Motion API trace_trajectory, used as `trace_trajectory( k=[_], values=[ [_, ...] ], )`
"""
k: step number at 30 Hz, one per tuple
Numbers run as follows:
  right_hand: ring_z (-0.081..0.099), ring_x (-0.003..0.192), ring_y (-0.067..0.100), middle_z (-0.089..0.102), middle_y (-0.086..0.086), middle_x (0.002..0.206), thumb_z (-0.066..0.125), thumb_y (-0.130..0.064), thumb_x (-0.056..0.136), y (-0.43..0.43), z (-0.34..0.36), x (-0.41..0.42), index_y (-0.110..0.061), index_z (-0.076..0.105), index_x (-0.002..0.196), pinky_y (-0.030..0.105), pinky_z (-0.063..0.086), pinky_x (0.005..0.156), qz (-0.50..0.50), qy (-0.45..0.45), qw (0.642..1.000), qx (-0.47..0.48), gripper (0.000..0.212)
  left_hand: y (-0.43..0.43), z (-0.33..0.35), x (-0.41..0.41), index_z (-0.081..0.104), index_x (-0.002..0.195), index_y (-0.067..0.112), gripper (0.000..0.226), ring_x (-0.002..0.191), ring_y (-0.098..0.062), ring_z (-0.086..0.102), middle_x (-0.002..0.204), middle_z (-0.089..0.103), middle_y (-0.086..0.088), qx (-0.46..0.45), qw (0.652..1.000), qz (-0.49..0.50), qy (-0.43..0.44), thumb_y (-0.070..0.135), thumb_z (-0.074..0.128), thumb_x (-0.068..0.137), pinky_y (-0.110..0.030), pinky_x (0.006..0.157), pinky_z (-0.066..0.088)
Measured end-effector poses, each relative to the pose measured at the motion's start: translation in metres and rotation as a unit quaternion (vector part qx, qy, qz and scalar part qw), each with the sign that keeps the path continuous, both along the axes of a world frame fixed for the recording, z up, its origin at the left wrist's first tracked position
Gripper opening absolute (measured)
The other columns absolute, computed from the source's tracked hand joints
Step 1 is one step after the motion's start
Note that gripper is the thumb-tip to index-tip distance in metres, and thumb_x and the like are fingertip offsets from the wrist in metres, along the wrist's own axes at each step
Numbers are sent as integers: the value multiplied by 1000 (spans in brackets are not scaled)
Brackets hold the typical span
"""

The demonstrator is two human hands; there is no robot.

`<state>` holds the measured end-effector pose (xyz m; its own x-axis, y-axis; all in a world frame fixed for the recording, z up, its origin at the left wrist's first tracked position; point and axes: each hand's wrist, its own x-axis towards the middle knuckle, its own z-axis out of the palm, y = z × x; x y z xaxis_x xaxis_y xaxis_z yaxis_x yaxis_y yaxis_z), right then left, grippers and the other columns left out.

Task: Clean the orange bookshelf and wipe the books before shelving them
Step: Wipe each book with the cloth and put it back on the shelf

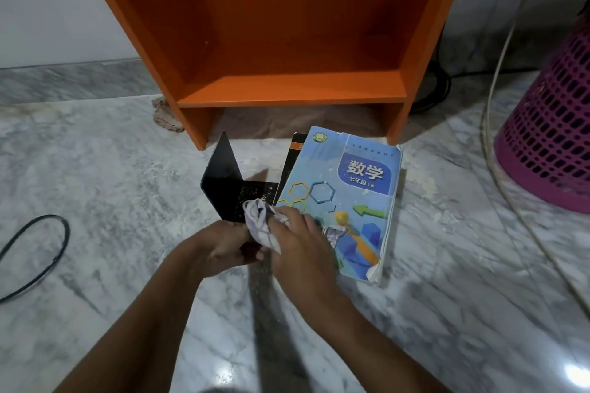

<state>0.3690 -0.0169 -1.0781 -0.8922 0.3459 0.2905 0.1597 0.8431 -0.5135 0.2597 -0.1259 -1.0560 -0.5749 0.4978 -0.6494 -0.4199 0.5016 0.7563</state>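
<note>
left hand [220, 247] at six o'clock clamps its fingers on the dusty black bookend [223, 175]; right hand [300, 246] bunches the cloth [258, 223] in its fingers. best sweep grit toward nine o'clock, off the books [351, 188].

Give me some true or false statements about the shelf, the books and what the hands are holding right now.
1. The visible shelf of the orange bookshelf holds no books. True.
2. The blue textbook stands upright on the shelf. False: it lies flat on the floor, atop a dark book.
3. The right hand grips a cloth. True.
4. The black bookend sits right of the textbook. False: it sits left of it.
5. A pink basket stands right of the bookshelf. True.
</note>
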Motion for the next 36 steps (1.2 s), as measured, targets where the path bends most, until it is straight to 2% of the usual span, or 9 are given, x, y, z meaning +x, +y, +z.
trace_trajectory(
  k=[2, 5, 11, 17, 22, 24, 27, 31, 36],
  values=[
    [55, 94, 23, 59, -5, 120, 51, -26, 67, 10, 2, 1, -24, 66, 109, 35, 51, 73, -28, -4, 1000, 14, 44, 3, -3, -2, 68, 101, -5, 17, 65, -21, 61, 91, 67, -22, -11, 999, 30, -39, 0, 53, 94, -31, 75, 55],
    [55, 97, 25, 59, 0, 121, 63, -8, 63, 43, -3, 8, -21, 66, 115, 36, 51, 76, -94, -1, 995, 9, 53, 8, 2, -1, 68, 93, 0, 15, 55, -16, 60, 83, 66, -18, -49, 997, 36, -51, 9, 56, 96, -31, 81, 51],
    [49, 109, 32, 50, 8, 132, 58, -5, 83, 143, 5, 30, -10, 62, 118, 37, 45, 84, -292, -14, 955, -52, 36, 10, 2, 0, 66, 102, -1, 17, 54, -13, 60, 92, 65, -19, -58, 997, 32, -35, 12, 56, 96, -27, 78, 50],
    [52, 103, 18, 55, 3, 122, 62, -2, 81, 89, 23, 22, -14, 64, 116, 25, 43, 82, -163, 89, 980, -65, 37, 10, 8, 4, 63, 90, 3, 13, 52, -12, 62, 84, 66, -16, -42, 998, 32, -29, 12, 57, 96, -28, 77, 50],
    [54, 93, 24, 57, -4, 118, 47, -22, 76, 15, 6, 16, -26, 65, 112, 37, 52, 71, 35, 3, 999, 18, 41, 7, 5, 3, 66, 87, 0, 10, 63, -21, 66, 80, 71, -19, -36, 996, 75, -24, 1, 58, 93, -37, 85, 54],
    [53, 95, 25, 58, -4, 122, 52, -15, 75, 34, 2, 8, -27, 65, 117, 37, 51, 75, 24, 11, 999, 18, 45, 8, 6, 4, 64, 83, 2, 12, 56, -16, 64, 72, 67, -15, -39, 997, 59, -26, 5, 59, 93, -30, 77, 53],
    [51, 111, 29, 56, 2, 128, 55, 2, 79, 99, -5, -7, -20, 62, 123, 39, 47, 87, -118, -5, 992, -48, 50, 9, 10, 4, 60, 77, 5, 17, 55, -18, 65, 69, 67, -14, -55, 997, 48, -13, 10, 62, 92, -30, 77, 54],
    [52, 108, 39, 52, 15, 122, 54, -10, 86, 181, 12, -16, -13, 61, 118, 37, 43, 81, -264, -15, 963, -61, 32, 10, 19, 4, 56, 79, 8, 15, 62, -23, 68, 70, 69, -13, -78, 997, 19, 20, 11, 65, 91, -28, 64, 52],
    [52, 108, 25, 53, 4, 124, 56, -7, 86, 134, 29, -39, -17, 62, 119, 26, 36, 78, -193, 55, 978, -53, 35, 19, 27, 3, 58, 95, 11, 14, 67, -23, 72, 67, 71, -4, -133, 989, -25, 63, 17, 69, 89, -27, 65, 46]
  ],
)
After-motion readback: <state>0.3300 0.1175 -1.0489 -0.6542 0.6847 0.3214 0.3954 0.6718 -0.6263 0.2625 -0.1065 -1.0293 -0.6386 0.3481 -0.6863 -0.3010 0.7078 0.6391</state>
